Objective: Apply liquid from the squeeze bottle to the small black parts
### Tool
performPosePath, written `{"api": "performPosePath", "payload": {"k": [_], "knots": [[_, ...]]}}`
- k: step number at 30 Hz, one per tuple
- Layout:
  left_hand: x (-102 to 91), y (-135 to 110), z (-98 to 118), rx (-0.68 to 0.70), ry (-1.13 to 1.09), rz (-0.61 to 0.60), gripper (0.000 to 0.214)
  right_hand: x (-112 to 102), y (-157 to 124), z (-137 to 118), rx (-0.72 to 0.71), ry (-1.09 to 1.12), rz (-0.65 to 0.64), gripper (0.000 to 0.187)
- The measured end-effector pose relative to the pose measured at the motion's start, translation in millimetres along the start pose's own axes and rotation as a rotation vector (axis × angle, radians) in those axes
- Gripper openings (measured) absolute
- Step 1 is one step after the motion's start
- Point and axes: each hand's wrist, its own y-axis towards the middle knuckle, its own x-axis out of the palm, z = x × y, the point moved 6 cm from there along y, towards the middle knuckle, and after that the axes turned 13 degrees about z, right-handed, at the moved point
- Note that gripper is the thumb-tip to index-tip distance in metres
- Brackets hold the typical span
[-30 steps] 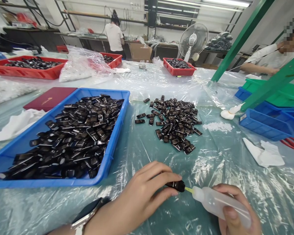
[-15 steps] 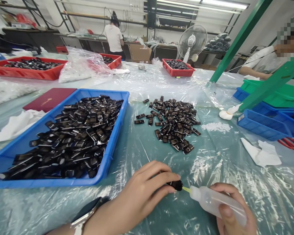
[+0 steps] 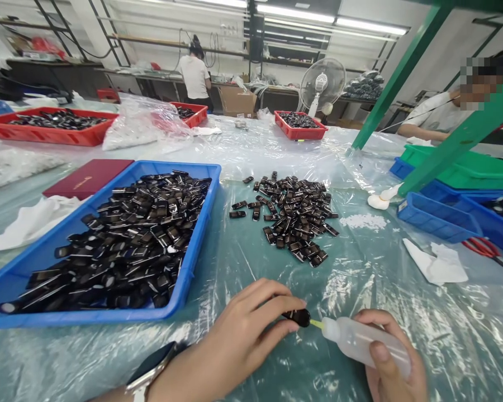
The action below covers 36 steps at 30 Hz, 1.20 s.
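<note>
Between the thumb and fingers of my left hand (image 3: 251, 326) is a small glossy black piece (image 3: 302, 317) with a rounded end. My right hand (image 3: 396, 357) is wrapped round a translucent squeeze bottle (image 3: 360, 339), which lies nearly level. Its thin yellow-green nozzle (image 3: 316, 324) points left and meets or almost meets the rounded end of the black piece; any gap is too small to tell. Beyond my hands, a heap of similar dark pieces (image 3: 302, 212) lies on the plastic-covered table (image 3: 230, 268).
At left stands a blue tray (image 3: 193, 251) full of dark pieces. Small white bits (image 3: 364, 222) lie right of the heap, near a white cloth (image 3: 436, 261), red-handled pliers (image 3: 484, 245) and blue bins (image 3: 438, 215). A green post (image 3: 394, 95) rises there. Two other people are farther off.
The view has tilted slightly upward, so the table things sit a little lower. Both hands keep their hold, with the nozzle still at the black piece's end.
</note>
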Motion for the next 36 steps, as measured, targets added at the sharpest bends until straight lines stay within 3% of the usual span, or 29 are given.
{"api": "performPosePath", "payload": {"k": [6,11,14,16,22,26,29,31,32,34,36], "knots": [[-0.9,3,-1,0.014,0.006,0.008,0.023,4,-3,-2,0.039,0.058,0.037,0.067],[-7.9,7,-16,-0.063,0.038,0.139,0.025,-15,2,-3,0.008,0.027,0.116,0.042],[-8.7,8,-24,-0.143,0.048,0.177,0.024,-30,26,5,-0.028,-0.078,0.122,0.044],[-5.3,7,-27,-0.183,0.043,0.146,0.024,-32,48,4,-0.141,-0.173,0.100,0.053],[3.6,2,-28,-0.227,0.010,0.060,0.024,-16,91,2,-0.300,-0.262,0.059,0.054],[0.7,4,-30,-0.227,0.003,0.091,0.023,-18,76,-6,-0.424,-0.317,0.179,0.068],[-0.5,4,-31,-0.235,0.010,0.104,0.022,-18,38,-13,-0.544,-0.335,0.266,0.043],[0.3,4,-30,-0.235,0.004,0.103,0.022,-5,10,-11,-0.610,-0.333,0.150,0.019],[0.9,3,-29,-0.231,-0.002,0.102,0.022,6,-4,-10,-0.663,-0.317,0.043,0.016],[2.2,3,-29,-0.220,-0.005,0.100,0.021,31,-25,-2,-0.742,-0.359,-0.246,0.021],[2.9,3,-28,-0.213,0.000,0.098,0.021,47,-30,8,-0.733,-0.418,-0.415,0.026]]}}
